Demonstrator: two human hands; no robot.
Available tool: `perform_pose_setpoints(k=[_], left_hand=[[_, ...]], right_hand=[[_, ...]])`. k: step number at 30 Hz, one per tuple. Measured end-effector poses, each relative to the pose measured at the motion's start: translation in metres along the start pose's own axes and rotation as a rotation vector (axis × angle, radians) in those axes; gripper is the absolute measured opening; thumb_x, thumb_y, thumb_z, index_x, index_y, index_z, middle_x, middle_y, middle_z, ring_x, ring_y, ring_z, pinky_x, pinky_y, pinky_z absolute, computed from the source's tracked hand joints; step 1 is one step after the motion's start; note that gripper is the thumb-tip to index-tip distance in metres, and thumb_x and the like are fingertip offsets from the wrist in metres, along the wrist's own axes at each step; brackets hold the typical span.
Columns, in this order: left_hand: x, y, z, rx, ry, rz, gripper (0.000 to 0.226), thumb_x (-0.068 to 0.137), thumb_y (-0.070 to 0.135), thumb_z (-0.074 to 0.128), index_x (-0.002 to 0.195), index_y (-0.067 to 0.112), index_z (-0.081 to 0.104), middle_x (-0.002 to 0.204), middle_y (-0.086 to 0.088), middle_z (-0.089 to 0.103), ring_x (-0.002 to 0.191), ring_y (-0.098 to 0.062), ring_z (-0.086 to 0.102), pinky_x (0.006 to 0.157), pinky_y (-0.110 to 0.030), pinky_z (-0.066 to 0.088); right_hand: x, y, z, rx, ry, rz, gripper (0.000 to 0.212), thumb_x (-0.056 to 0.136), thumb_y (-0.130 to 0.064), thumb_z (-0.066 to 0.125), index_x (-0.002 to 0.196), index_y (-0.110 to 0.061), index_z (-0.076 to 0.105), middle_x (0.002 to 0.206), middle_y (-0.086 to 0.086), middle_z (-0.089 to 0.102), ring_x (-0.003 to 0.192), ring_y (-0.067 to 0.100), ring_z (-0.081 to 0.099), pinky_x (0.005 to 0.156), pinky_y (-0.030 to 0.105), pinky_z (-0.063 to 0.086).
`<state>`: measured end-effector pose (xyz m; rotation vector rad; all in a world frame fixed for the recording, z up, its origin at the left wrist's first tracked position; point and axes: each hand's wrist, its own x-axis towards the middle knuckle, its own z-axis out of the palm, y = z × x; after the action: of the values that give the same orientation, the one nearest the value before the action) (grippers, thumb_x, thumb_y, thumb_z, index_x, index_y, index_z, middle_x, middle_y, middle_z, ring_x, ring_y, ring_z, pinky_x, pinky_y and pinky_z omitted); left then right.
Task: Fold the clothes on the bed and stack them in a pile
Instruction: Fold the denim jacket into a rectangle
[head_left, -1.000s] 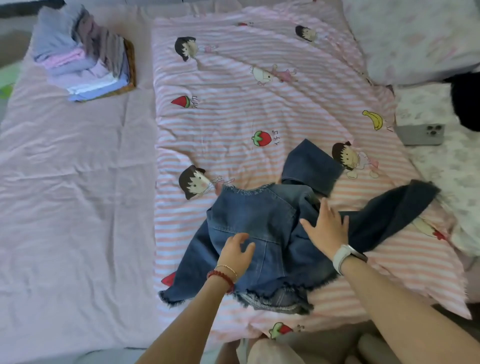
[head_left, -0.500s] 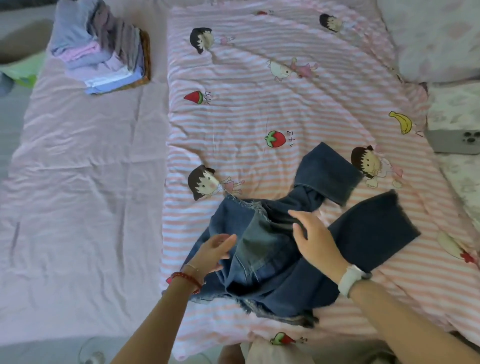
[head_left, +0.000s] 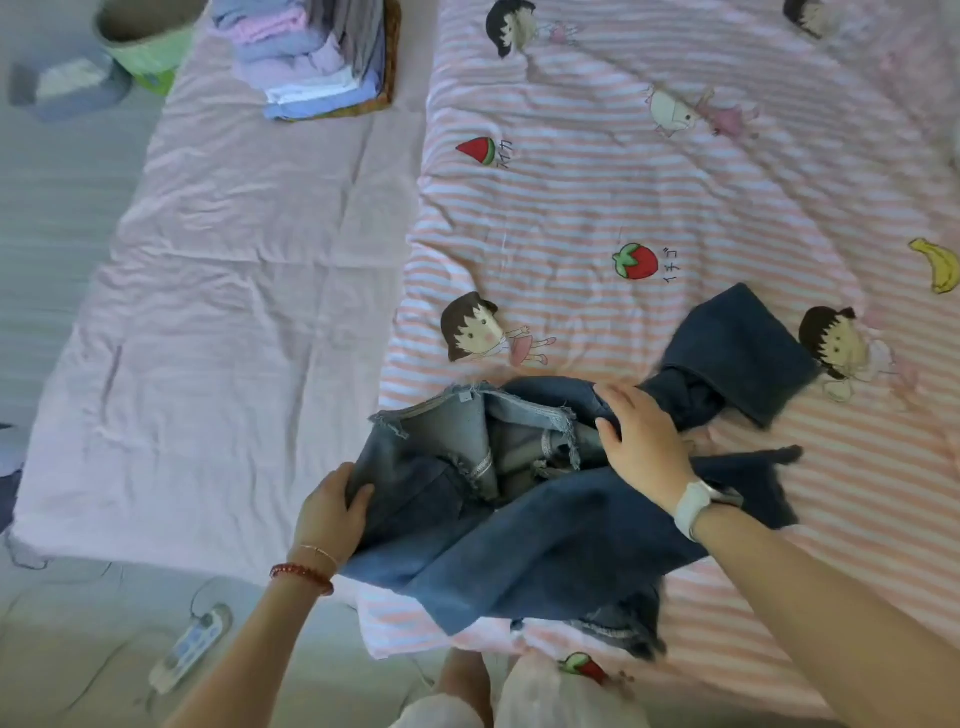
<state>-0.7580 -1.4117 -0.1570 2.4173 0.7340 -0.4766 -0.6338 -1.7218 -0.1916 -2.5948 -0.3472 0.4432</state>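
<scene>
Right now your left hand (head_left: 332, 512) pinches the denim jacket's (head_left: 519, 540) near-left edge; right hand (head_left: 641, 441) grips a bunched fold at its middle. It's on the striped quilt (head_left: 649, 197), by the bed's near edge. Long axis runs left-right, one sleeve (head_left: 737, 348) pointing far-right. Flatten & square it w/ both hands before folding. Pile (head_left: 322, 57) waits at far-left corner.
</scene>
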Motion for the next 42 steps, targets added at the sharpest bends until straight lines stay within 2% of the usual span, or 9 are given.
perform_pose_setpoints(k=[4,6,12,18,22,27,33,38,42], left_hand=[[0.02,-0.01,0.006,-0.122,-0.151,-0.149,0.031,0.088,0.032,0.061,0.109,0.014,0.046,0.098,-0.007,0.059,0.089,-0.029,0.057,0.074,-0.029,0.04],[0.029,-0.006,0.018,-0.129,-0.159,-0.209,0.045,0.087,0.041,0.058,0.12,0.013,0.046,0.107,-0.01,0.059,0.097,-0.029,0.056,0.078,-0.029,0.04],[0.029,0.005,0.021,-0.044,-0.046,-0.034,0.028,0.097,0.033,0.042,0.088,0.011,0.056,0.092,-0.017,0.065,0.086,-0.034,0.057,0.066,-0.029,0.033],[-0.025,-0.028,-0.007,-0.264,0.014,0.175,0.031,0.096,0.027,0.047,0.068,0.012,0.048,0.058,-0.001,0.05,0.058,-0.017,0.044,0.056,-0.029,0.034],[-0.059,-0.031,-0.023,-0.395,0.033,0.354,0.033,0.095,0.023,0.049,0.064,0.011,0.048,0.053,0.005,0.047,0.052,-0.005,0.04,0.053,-0.021,0.033],[-0.099,-0.01,-0.071,-0.469,0.135,0.651,0.034,0.092,0.032,0.05,0.059,0.032,0.041,0.047,0.011,0.043,0.052,0.004,0.046,0.05,-0.017,0.031],[-0.14,0.043,-0.129,-0.602,0.335,0.921,0.041,0.09,0.028,0.047,0.059,0.004,0.036,0.051,0.002,0.033,0.052,-0.005,0.03,0.049,-0.015,0.029],[-0.158,0.079,-0.161,-0.668,0.41,1.049,0.041,0.087,0.029,0.05,0.054,0.012,0.033,0.05,0.004,0.028,0.049,-0.003,0.028,0.047,-0.015,0.027],[-0.13,0.096,-0.173,-0.662,0.302,1.054,0.043,0.084,0.036,0.053,0.056,0.007,0.039,0.056,0.002,0.032,0.054,-0.001,0.027,0.05,-0.025,0.027]], right_hand=[[0.044,-0.021,0.012,-0.102,-0.268,-0.019,0.061,0.095,-0.026,0.047,0.148,-0.018,0.016,0.152,0.011,0.024,0.13,0.032,0.038,0.096,0.046,0.043],[0.055,-0.022,0.017,-0.071,-0.417,0.033,0.067,0.096,-0.029,0.046,0.149,-0.021,0.006,0.137,0.014,0.046,0.101,0.031,0.058,0.08,0.042,0.05],[0.023,-0.029,0.031,-0.193,-0.437,0.093,0.042,0.097,-0.035,0.044,0.133,-0.013,0.04,0.11,0.007,0.062,0.095,0.027,0.06,0.079,0.038,0.048],[-0.071,-0.044,0.013,0.187,0.025,0.214,0.016,0.097,-0.029,0.047,0.091,-0.014,0.051,0.063,-0.005,0.05,0.056,0.014,0.048,0.049,0.027,0.034],[-0.134,-0.076,-0.008,0.274,0.382,0.216,0.013,0.094,-0.02,0.052,0.088,-0.01,0.058,0.071,0.011,0.059,0.067,0.027,0.055,0.06,0.041,0.043],[-0.205,-0.124,-0.039,0.209,0.801,0.267,0.013,0.09,-0.014,0.059,0.083,-0.002,0.061,0.069,0.008,0.056,0.063,0.025,0.05,0.057,0.031,0.033],[-0.251,-0.179,-0.109,0.249,1.216,0.222,0.022,0.088,-0.016,0.061,0.073,0.0,0.056,0.065,0.009,0.054,0.065,0.022,0.048,0.058,0.03,0.028],[-0.267,-0.195,-0.167,0.232,1.332,0.122,0.018,0.087,-0.017,0.063,0.079,-0.001,0.062,0.07,0.004,0.057,0.068,0.019,0.051,0.063,0.03,0.038],[-0.25,-0.173,-0.198,0.251,1.144,0.073,0.024,0.085,-0.015,0.064,0.07,0.002,0.058,0.065,0.011,0.058,0.065,0.021,0.051,0.06,0.029,0.036]])
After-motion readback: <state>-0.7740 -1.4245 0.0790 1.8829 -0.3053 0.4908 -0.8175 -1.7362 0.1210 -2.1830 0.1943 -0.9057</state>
